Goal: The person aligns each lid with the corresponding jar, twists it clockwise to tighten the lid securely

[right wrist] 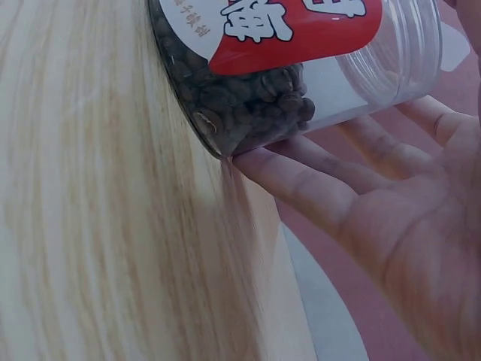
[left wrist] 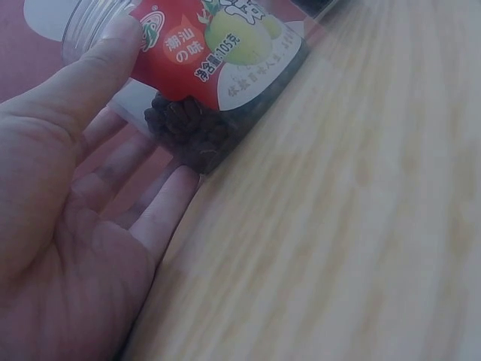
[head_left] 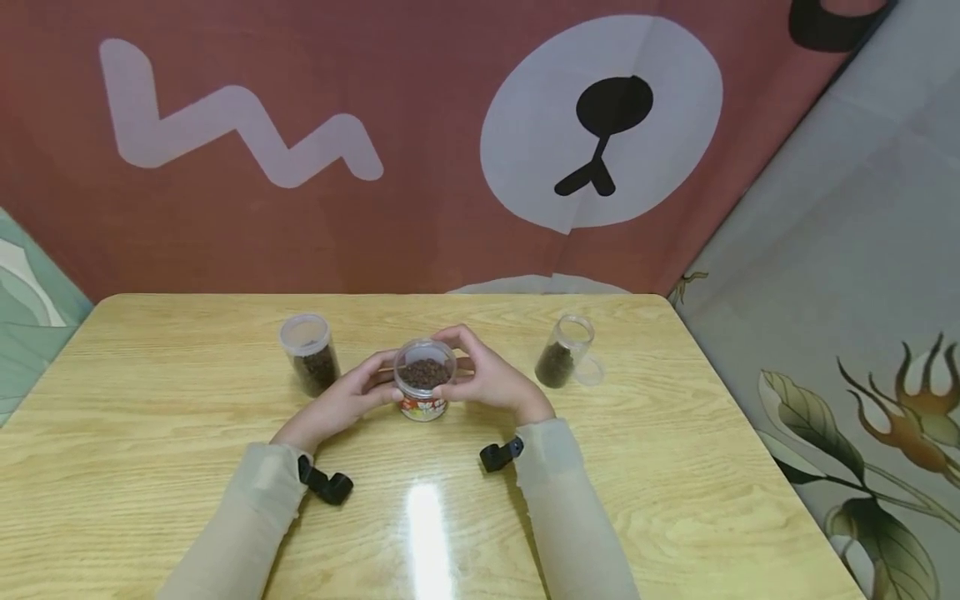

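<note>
A clear plastic jar [head_left: 422, 407] with a red, printed label stands at the middle of the table between both hands. Dark brown dried pieces [head_left: 425, 373] fill its lower part. On its left side, my left hand [head_left: 352, 392] holds it, thumb near the rim and fingers behind. My right hand [head_left: 491, 379] grips the opposite side, thumb in front. The left wrist view shows the jar's label [left wrist: 248, 45] and the left hand [left wrist: 75, 218] with fingertips near the base. In the right wrist view, the right hand [right wrist: 406, 203] has its fingers along the jar wall [right wrist: 323, 101].
A taller jar [head_left: 315, 367] of dark pieces stands left of the hands. To the right is another clear jar [head_left: 557, 362] with dark contents, and a clear round lid [head_left: 589, 371] lies beside it. The wooden table [head_left: 645, 483] meets a patterned cloth backdrop [head_left: 420, 233].
</note>
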Tool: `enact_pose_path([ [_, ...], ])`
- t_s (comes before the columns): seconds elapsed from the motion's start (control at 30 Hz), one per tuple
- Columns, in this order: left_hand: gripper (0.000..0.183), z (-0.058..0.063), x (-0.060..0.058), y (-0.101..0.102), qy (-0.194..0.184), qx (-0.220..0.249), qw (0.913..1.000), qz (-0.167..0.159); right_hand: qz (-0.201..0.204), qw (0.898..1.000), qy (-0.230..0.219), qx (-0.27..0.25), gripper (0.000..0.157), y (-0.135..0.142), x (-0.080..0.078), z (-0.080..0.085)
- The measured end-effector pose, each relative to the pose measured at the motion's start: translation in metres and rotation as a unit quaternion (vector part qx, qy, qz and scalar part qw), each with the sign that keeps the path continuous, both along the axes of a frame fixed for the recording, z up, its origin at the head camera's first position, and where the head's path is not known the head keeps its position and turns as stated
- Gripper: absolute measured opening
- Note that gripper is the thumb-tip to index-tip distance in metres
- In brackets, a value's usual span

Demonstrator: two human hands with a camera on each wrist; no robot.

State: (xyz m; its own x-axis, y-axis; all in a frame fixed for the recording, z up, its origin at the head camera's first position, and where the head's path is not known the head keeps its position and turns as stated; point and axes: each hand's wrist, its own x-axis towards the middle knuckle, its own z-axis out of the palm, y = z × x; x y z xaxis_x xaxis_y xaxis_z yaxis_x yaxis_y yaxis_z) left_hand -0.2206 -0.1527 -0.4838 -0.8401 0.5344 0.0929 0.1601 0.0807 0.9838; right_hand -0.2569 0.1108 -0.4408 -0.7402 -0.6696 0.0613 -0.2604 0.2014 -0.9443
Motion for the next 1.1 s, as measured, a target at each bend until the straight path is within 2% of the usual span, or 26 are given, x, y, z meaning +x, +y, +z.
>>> enact_pose_path([
  [0.33, 0.064, 0.0, 0.002, -0.001, 0.004, 0.004, 1.0, 0.003, -0.021, 1.0, 0.003, 0.021, 0.072, -0.004, 0.004, 0.002],
  [0.57, 0.065, -0.003, 0.004, 0.002, 0.0, 0.0, 1.0, 0.008, -0.03, 0.999, -0.02, 0.017, 0.076, -0.001, 0.008, -0.003],
  [0.7, 0.064, -0.006, 0.002, 0.006, -0.005, 0.006, 0.9999, -0.006, -0.035, 0.999, -0.034, 0.018, 0.082, 0.006, 0.011, -0.006],
  [0.8, 0.064, -0.007, 0.001, 0.008, -0.01, 0.012, 0.9998, -0.012, -0.02, 0.999, -0.045, 0.004, 0.082, 0.012, 0.01, -0.008],
  [0.97, 0.064, -0.005, 0.002, 0.005, -0.019, 0.008, 0.9998, -0.005, 0.029, 0.998, -0.05, -0.033, 0.077, 0.016, 0.004, -0.01],
  [1.1, 0.063, -0.004, 0.002, 0.003, -0.015, 0.003, 0.9999, 0.0, 0.044, 0.997, -0.043, -0.042, 0.073, 0.014, -0.001, -0.008],
])
